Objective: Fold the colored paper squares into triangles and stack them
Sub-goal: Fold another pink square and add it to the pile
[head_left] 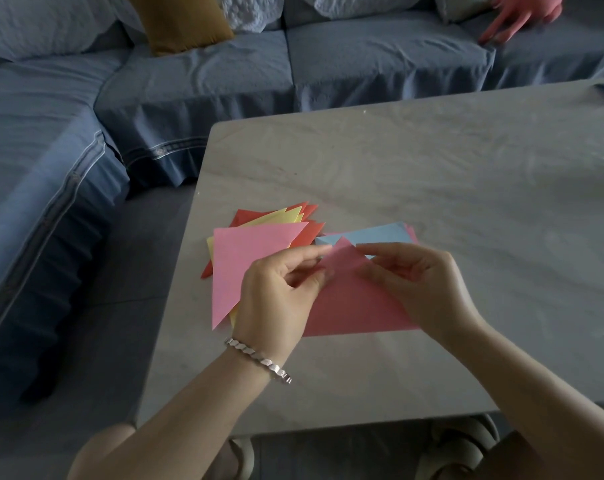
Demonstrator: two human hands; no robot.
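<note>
left hand (pixel 279 292) and right hand (pixel 425 285): each grip pinching pink paper (pixel 356 306) at far corner. Risk: tips misaligned, crease skews, triangle stacks badly.

Left hand (pixel 286 285) and right hand (pixel 418 285) pinch a pink paper (pixel 349 303) beside stacked triangles (pixel 259 244).

A pale grey bench (pixel 432 161) stands beside a blue-covered corner sofa (pixel 380 57). A mustard cushion (pixel 182 22) leans against the sofa's back beside pale pillows (pixel 248 8). Under the bench's near edge, perhaps slippers (pixel 466 441).
</note>
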